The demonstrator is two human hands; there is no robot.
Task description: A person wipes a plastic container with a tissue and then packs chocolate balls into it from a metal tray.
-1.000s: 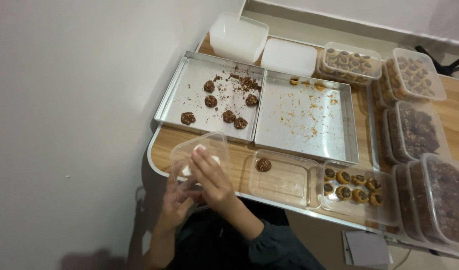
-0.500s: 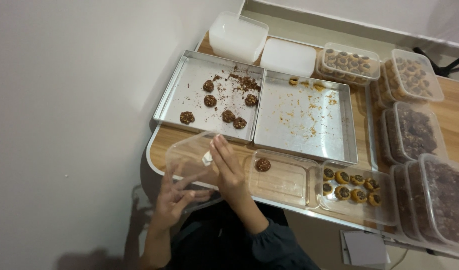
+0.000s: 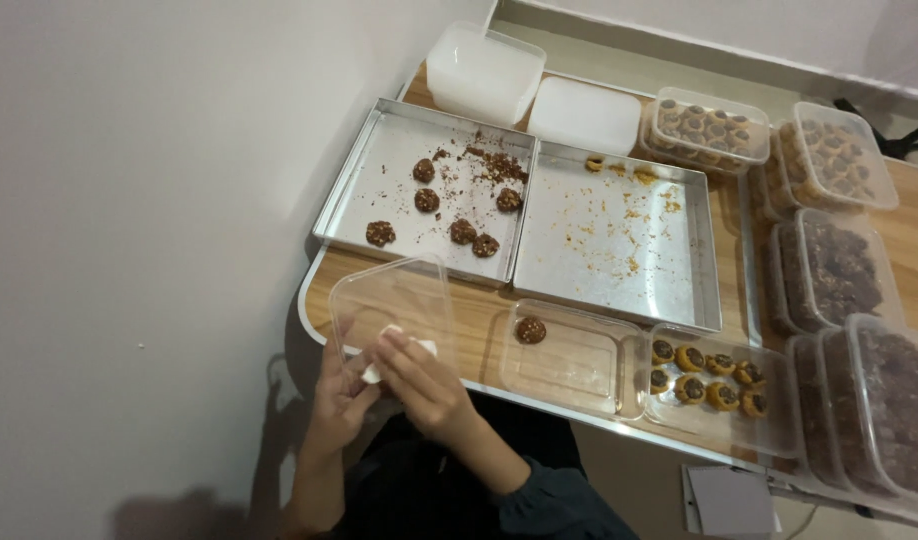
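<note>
Standing over the bench (image 3: 909, 215), one sees both hands meet at the lower left of the frame. The left hand (image 3: 341, 392) curls its fingers around the near edge of a clear plastic tub (image 3: 391, 300), which sits tilted at the bench's front corner. The right hand (image 3: 426, 385) has its fingers closed on a small white wad (image 3: 411, 346), perhaps a tissue, pressed against the tub's lower rim; most of the wad is hidden under the fingertips, so its true shape is hard to make out.

Just right of the hands lies a second clear tub (image 3: 571, 362) with a single round cookie (image 3: 530, 330) in its corner. Beside that, a third tub (image 3: 724, 395) holds a cluster of small topped cookies. Behind them, in the middle of the frame, sit two metal baking trays: the left tray (image 3: 379, 175) carries a few dark cookies and crumbs, the right tray (image 3: 619, 265) only crumbs. Lidded boxes of cookies (image 3: 839, 265) crowd the right edge, the lowest ones cut off by the frame. Two frosted white containers (image 3: 484, 75) stand at the top. The person's dark sleeve (image 3: 559, 500) runs out of view at the bottom.
</note>
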